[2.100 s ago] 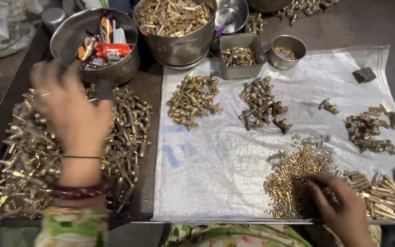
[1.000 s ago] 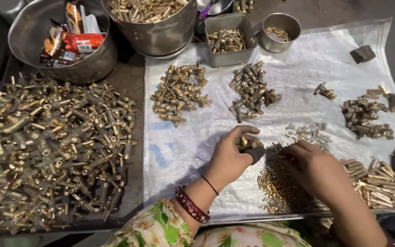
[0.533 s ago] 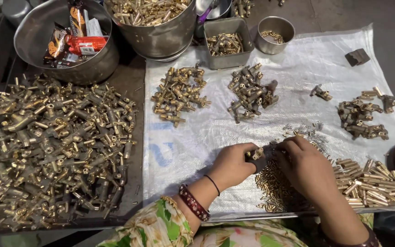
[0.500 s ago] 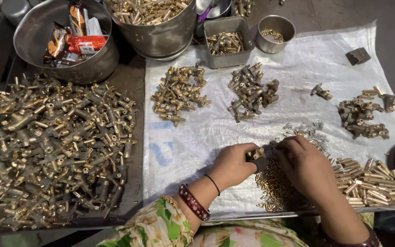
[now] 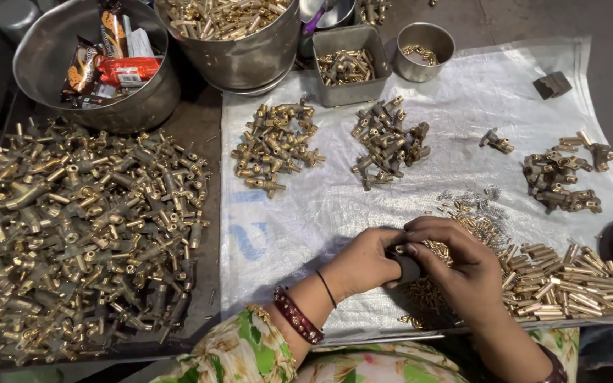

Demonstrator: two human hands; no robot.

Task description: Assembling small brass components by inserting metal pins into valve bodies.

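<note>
My left hand (image 5: 365, 262) and my right hand (image 5: 455, 266) meet at the near edge of a white woven sheet (image 5: 434, 177). Both hold one small dark metal fitting (image 5: 407, 266) between their fingertips. Just beyond my right hand lies a heap of small brass pins (image 5: 466, 221) with tiny springs (image 5: 473, 198). A stack of brass tubes (image 5: 569, 280) lies to the right of it. A large pile of brass valve bodies (image 5: 79, 227) covers the dark tray on the left.
On the sheet lie a brass fittings pile (image 5: 277, 145), a darker fittings pile (image 5: 388, 138) and an assembled pile (image 5: 562, 177). At the back stand a steel bowl with snack packets (image 5: 101, 64), a big pot of brass parts (image 5: 232, 32), a square tin (image 5: 349, 64) and a small cup (image 5: 423, 50).
My left hand left the tray pile on the left and came to the sheet's near edge. It joined my right hand, and both now close on the small fitting.
</note>
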